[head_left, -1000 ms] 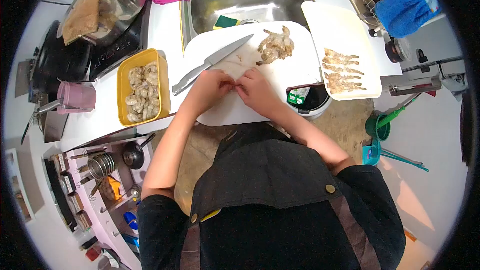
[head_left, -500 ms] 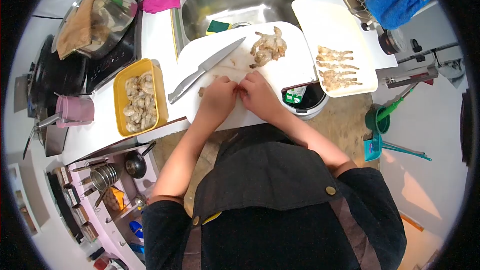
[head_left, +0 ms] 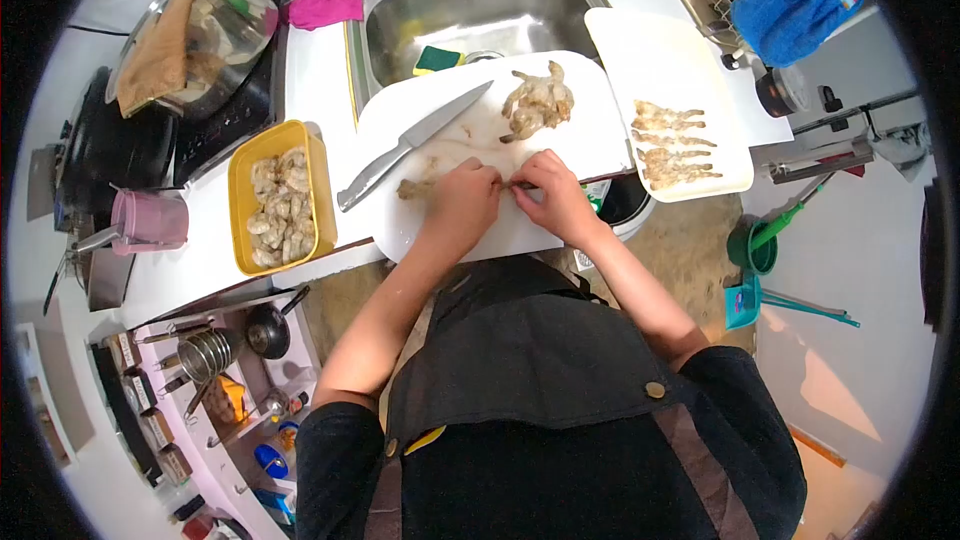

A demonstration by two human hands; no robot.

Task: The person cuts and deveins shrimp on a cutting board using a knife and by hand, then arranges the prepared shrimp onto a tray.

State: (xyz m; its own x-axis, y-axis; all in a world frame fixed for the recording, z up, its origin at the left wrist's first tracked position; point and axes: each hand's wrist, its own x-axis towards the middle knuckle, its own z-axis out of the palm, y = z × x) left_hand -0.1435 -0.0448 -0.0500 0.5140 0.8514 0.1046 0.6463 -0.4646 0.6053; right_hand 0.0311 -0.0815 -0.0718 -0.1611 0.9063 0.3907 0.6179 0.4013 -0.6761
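My left hand (head_left: 467, 202) is low over the white cutting board (head_left: 385, 115), its fingers pinched together. Facing it, my right hand (head_left: 553, 198) also has fingertips closed, very near the left ones. A tiny dark bit shows between the fingertips, too small to name. A shrimp (head_left: 412, 189) lies on the board just left of my left hand, partly hidden by it. Farther up the board rests a knife (head_left: 420, 132), blade pointing to the upper right. A pile of shrimp (head_left: 538, 103) sits at the board's upper right.
At left stands a yellow container (head_left: 322, 190) holding more shrimp (head_left: 280, 205). On the right, a cream tray (head_left: 665, 50) carries a column of flattened shrimp (head_left: 670, 145). Behind the board is a steel sink (head_left: 480, 15) with a sponge (head_left: 438, 59). A bin (head_left: 632, 210) stands below the counter edge.
Both hands have shifted right along the board, and the fingertips have come slightly apart. More of the shrimp beside my left hand now shows. The view has tilted a little.
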